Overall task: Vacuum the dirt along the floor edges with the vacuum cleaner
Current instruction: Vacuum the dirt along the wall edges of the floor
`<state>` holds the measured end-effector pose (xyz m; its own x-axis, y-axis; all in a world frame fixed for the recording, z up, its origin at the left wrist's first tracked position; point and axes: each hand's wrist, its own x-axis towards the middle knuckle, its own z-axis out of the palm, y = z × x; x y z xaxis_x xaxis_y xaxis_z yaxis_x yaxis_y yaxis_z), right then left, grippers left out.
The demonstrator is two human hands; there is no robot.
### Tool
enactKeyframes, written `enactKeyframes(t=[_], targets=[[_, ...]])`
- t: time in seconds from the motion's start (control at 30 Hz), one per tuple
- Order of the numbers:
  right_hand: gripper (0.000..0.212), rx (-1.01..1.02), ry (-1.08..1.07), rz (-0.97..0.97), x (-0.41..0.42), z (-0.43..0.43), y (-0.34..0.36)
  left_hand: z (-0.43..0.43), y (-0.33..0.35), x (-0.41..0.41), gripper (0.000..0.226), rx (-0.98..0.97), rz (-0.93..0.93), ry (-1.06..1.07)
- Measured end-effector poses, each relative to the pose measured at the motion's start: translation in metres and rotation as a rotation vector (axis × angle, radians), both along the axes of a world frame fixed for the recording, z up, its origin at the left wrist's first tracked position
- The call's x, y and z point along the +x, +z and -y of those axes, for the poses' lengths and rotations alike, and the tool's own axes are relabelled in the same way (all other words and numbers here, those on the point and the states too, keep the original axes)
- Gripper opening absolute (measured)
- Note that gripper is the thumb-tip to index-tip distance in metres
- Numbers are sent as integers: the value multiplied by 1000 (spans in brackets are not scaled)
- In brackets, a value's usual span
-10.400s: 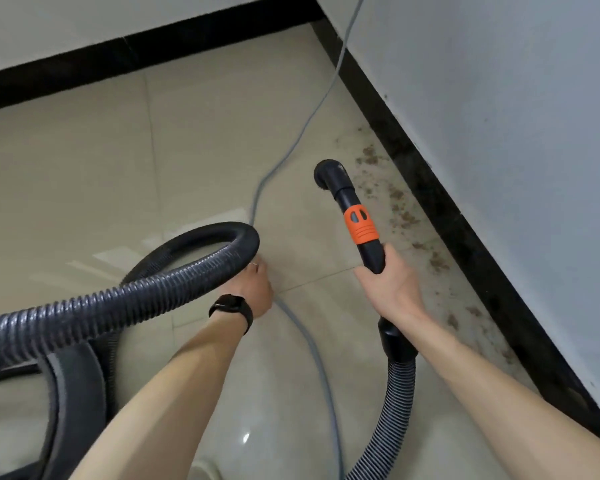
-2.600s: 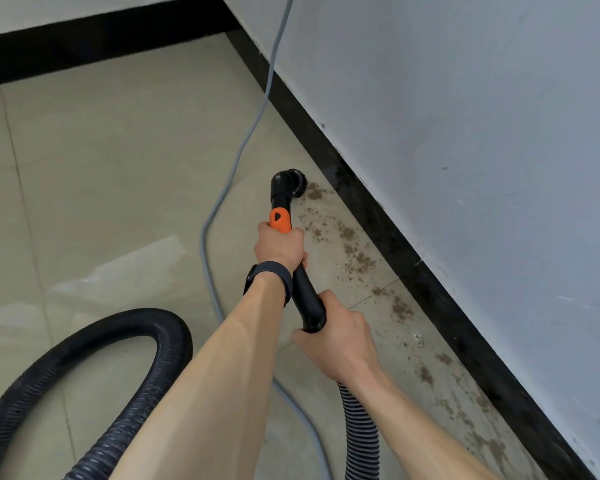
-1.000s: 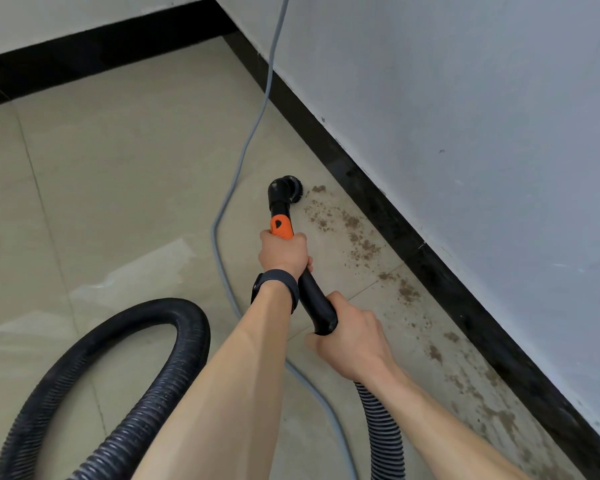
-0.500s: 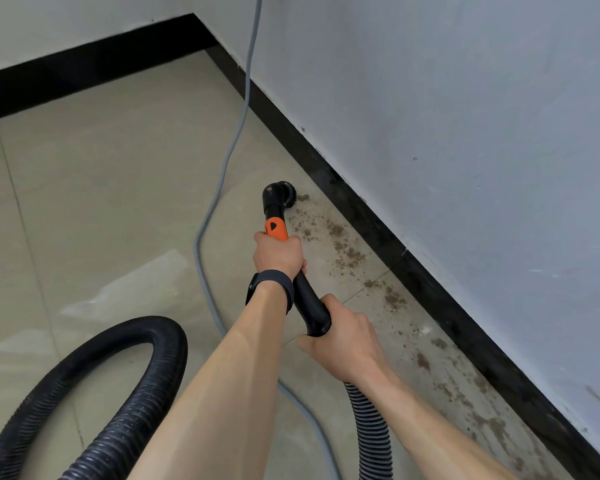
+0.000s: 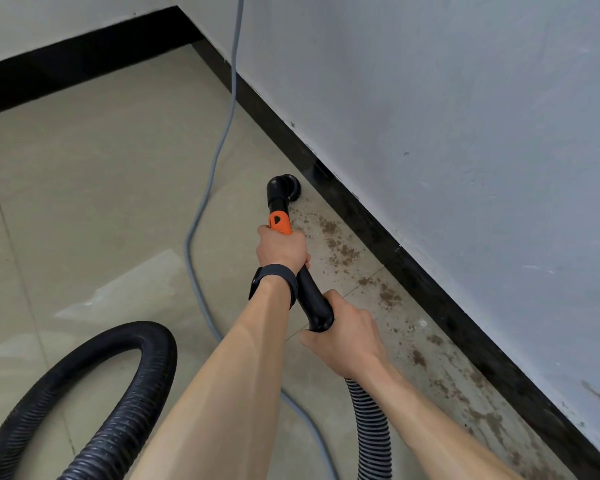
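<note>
Head view only. Both hands are on the black plastic vacuum wand (image 5: 314, 296). Left hand (image 5: 281, 249), black band (image 5: 274, 275) on its wrist, is clenched round the wand just behind the orange collar (image 5: 280, 221). Right hand (image 5: 343, 337) grasps the rear end, where the black ribbed hose (image 5: 371, 420) joins.

Landmark: black skirting board (image 5: 413, 258) under the grey-white wall (image 5: 465, 133).
- Round black brush nozzle (image 5: 284, 188) is down on the beige tiled floor (image 5: 101, 202), just beside the skirting. Can't tell if the bristles touch it.
- Brown dirt (image 5: 340, 252) runs as a strip along the skirting's foot, from just behind the nozzle back toward the person and past the right hand.
- Thin grey power cable (image 5: 201, 216) lies well off the skirting, on the open-floor side of the wand.
- Large hose loop (image 5: 132, 410) sits further out still, near the left forearm.

Change: half a second ago the nozzle sat a bit off the skirting with specks right beside it. Now it's tucked closer in, and the floor at the brush looks cleaner. Ten seconds back only the right hand held the wand.

My read: the pass has only just started at the far end of the strip. Nearly all the dirt is left, so the next move is dragging the nozzle back along the skirting. Risk: the wand riding over the dirt rather than the brush.
</note>
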<state>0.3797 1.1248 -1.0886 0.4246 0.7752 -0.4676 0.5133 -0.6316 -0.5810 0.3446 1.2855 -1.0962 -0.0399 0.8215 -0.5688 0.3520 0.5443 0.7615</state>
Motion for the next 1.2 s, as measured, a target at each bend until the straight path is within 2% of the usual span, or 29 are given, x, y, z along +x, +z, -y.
enactKeyframes(t=[0.73, 1.2], targets=[[26, -7, -36, 9, -5, 4, 2, 3, 4, 2, 26, -8, -5, -96], [26, -73, 68, -1, -49, 32, 15, 37, 9, -60, 27, -69, 37, 53]])
